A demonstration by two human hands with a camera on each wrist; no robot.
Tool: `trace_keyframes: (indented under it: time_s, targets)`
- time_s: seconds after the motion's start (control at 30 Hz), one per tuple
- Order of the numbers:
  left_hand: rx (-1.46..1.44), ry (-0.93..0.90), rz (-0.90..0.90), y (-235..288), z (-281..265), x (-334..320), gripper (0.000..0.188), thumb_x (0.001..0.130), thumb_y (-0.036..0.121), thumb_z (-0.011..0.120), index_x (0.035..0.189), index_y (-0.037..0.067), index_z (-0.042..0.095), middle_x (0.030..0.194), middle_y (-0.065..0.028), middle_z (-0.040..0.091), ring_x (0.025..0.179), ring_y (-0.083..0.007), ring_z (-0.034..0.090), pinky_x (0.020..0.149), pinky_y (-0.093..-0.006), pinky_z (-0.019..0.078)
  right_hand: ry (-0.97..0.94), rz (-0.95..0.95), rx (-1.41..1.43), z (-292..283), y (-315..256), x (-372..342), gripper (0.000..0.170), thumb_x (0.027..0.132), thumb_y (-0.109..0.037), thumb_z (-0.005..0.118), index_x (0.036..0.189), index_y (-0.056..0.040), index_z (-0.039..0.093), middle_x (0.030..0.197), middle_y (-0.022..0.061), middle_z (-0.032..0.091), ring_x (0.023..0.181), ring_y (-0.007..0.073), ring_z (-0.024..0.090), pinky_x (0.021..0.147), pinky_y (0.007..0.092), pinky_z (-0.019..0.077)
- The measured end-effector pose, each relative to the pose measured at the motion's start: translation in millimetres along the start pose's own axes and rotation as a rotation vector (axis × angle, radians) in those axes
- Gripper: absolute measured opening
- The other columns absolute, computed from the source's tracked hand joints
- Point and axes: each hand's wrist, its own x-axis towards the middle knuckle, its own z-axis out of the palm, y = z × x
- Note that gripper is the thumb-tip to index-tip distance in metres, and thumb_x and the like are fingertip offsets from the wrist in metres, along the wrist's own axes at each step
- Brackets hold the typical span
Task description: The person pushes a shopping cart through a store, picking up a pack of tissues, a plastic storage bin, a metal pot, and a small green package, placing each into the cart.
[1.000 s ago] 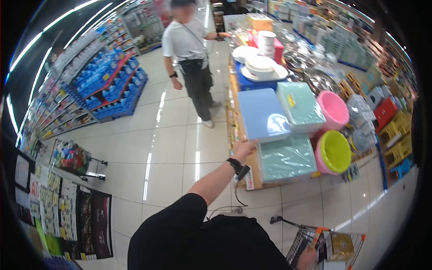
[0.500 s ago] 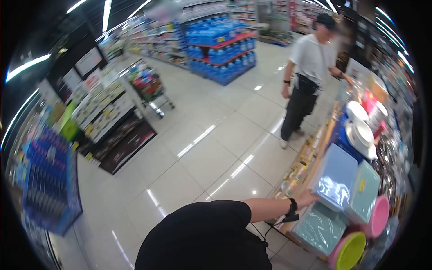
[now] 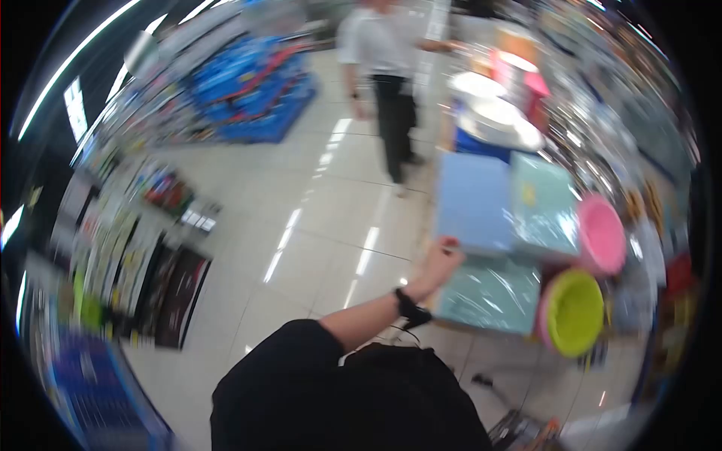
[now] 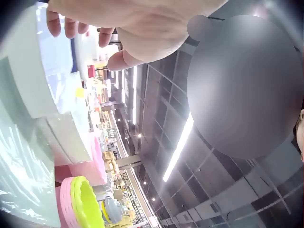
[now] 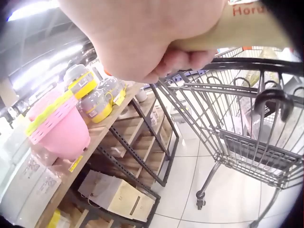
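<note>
A: Left hand (image 3: 440,264), condition?

B: Fingers loosely bent, slightly apart, with a gap before the thumb. Whether they touch the blue box (image 3: 474,199) I cannot tell; its near corner is right at the fingertips.

A: Other goods about those fingers?

B: A green box (image 3: 489,297) in shiny film, to their right on the person's side. Past the blue box from them, a second green box (image 3: 543,199) bearing a yellow label (image 4: 80,92), print too small to read. Farther right, well apart from them, a lime basket (image 3: 575,316) and a pink basket (image 3: 602,237).

A: Right hand (image 5: 152,38)?

B: Fingers curled round the handle (image 5: 242,31) of a shopping cart (image 5: 259,142).

A: Lettering?

B: Red letters on the handle, just beside the fingers: "Hor" reads clearly; the remainder is illegible.

A: Labels farther from that hand?

B: Grey-and-yellow jars (image 5: 97,102) and a yellow shelf tag (image 5: 76,164), both left of the fingers, wording unreadable.
</note>
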Motion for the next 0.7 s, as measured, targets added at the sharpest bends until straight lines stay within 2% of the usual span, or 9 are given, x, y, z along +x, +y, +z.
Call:
trace_keyframes:
  time_s: [0.03,0.07,0.1,0.13,0.17,0.23,0.43,0.6,0.7]
  targets:
    - [0.318,0.013,0.048,17.3,4.5,-8.0,0.047,0.078,0.019,0.076,0.121,0.005,0.06,0.106,-0.0105,0.061,0.093,-0.0232,0.059,0.085,-0.0355,0.0496,0.049,-0.028,0.043,-11.2,2.1,-6.8,0.049,0.094,-0.017,0.062,0.139,0.0021,0.054,0.093,0.0268,0.068,0.085,0.0423,0.067,0.074,0.049,0.0512]
    - [0.268,0.088,0.223,19.5,12.9,-12.4,0.046,0.077,0.02,0.079,0.118,0.008,0.062,0.107,-0.0102,0.061,0.096,-0.0256,0.058,0.089,-0.038,0.0485,0.369,-0.314,-0.005,-11.4,-1.4,-15.3,0.065,0.096,-0.017,0.059,0.154,-0.0021,0.035,0.097,0.0291,0.067,0.088,0.0425,0.068,0.077,0.0479,0.052]
    - [0.214,0.058,0.175,35.1,20.4,-17.4,0.039,0.078,0.018,0.079,0.112,0.008,0.064,0.104,-0.0081,0.064,0.095,-0.0227,0.06,0.085,-0.0373,0.0497,0.109,0.054,0.043,-44.5,-35.0,-19.3,0.043,0.095,-0.028,0.063,0.128,-0.001,0.061,0.09,0.0247,0.069,0.078,0.0388,0.068,0.071,0.0483,0.0532]
    - [0.109,-0.084,0.196,47.4,24.6,-17.3,0.031,0.081,0.015,0.078,0.108,0.007,0.065,0.102,-0.0064,0.067,0.092,-0.0187,0.062,0.079,-0.0339,0.0507,0.063,0.317,-0.119,-17.0,2.4,-11.7,0.029,0.093,-0.026,0.066,0.105,-0.0007,0.068,0.087,0.0229,0.069,0.079,0.0392,0.068,0.07,0.0487,0.0531]
    - [0.129,-0.121,0.217,58.2,28.0,-14.1,0.026,0.083,0.013,0.076,0.106,0.006,0.066,0.102,-0.0051,0.069,0.089,-0.0154,0.063,0.074,-0.0304,0.0506,0.155,0.335,-0.088,-14.7,-3.2,-7.9,0.025,0.09,-0.025,0.067,0.089,0.0004,0.067,0.083,0.0224,0.069,0.079,0.0408,0.068,0.068,0.0499,0.0528]
    - [0.146,-0.2,0.15,67.1,42.2,-17.4,0.021,0.086,0.013,0.073,0.105,0.005,0.066,0.099,-0.0031,0.069,0.086,-0.0123,0.063,0.073,-0.0279,0.0502,0.016,0.419,-0.144,-49.9,-23.9,-0.1,0.03,0.092,-0.029,0.067,0.099,0.0006,0.068,0.095,0.0241,0.07,0.09,0.0421,0.069,0.074,0.0514,0.0534]
    - [0.072,-0.345,0.004,78.2,101.9,-11.1,0.022,0.09,0.013,0.07,0.106,-0.001,0.064,0.094,-0.0054,0.069,0.083,-0.0119,0.062,0.074,-0.0276,0.0507,0.02,0.478,-0.049,-47.9,4.9,33.6,0.026,0.092,-0.026,0.066,0.095,-0.0004,0.065,0.09,0.0211,0.068,0.086,0.042,0.067,0.075,0.0507,0.0527]
    - [0.203,-0.684,-0.084,80.0,143.4,-9.4,0.022,0.094,0.017,0.069,0.11,0.003,0.065,0.091,-0.005,0.071,0.078,-0.0107,0.063,0.072,-0.0264,0.0494,0.023,0.454,-0.042,-50.4,24.3,45.6,0.025,0.092,-0.025,0.066,0.095,0.0,0.063,0.088,0.0216,0.067,0.085,0.0424,0.067,0.074,0.0511,0.0518]
    - [0.333,-0.792,-0.078,55.3,169.2,-12.1,0.027,0.094,0.02,0.069,0.114,0.003,0.065,0.092,-0.0065,0.071,0.077,-0.0113,0.062,0.072,-0.0283,0.051,0.03,0.463,-0.04,-45.1,40.1,51.9,0.025,0.092,-0.025,0.066,0.095,0.0002,0.062,0.088,0.0223,0.067,0.085,0.0426,0.067,0.073,0.0507,0.0516]
